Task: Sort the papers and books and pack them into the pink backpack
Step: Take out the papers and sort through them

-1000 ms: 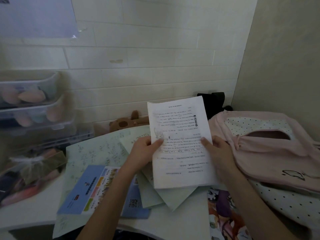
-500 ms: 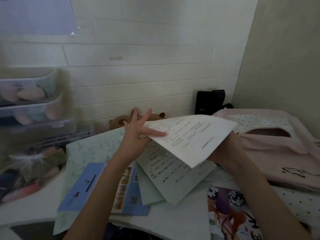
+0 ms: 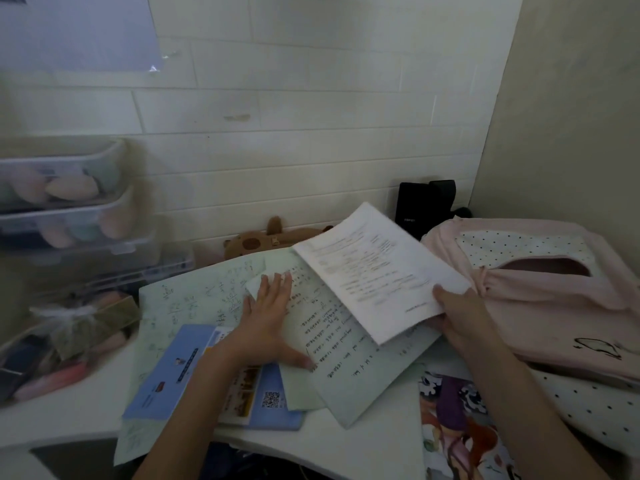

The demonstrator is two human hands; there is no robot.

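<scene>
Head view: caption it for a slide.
Right hand lifts a white printed sheet beside the pink backpack; left hand presses green papers.

Home study corner: desk [image 3: 363,448], plush toy [image 3: 256,241], storage bins [image 3: 69,202].

A white printed sheet of paper [image 3: 377,271] is lifted and tilted above the desk [image 3: 363,448], its near right corner pinched. Under it lie pale green handwritten sheets [image 3: 332,355], fanned across each other, over a larger pale green sheet [image 3: 194,299]. A blue glossy booklet [image 3: 166,379] lies flat at the front left. The pink fabric backpack [image 3: 540,299] lies on its side at the right, its top open.
</scene>
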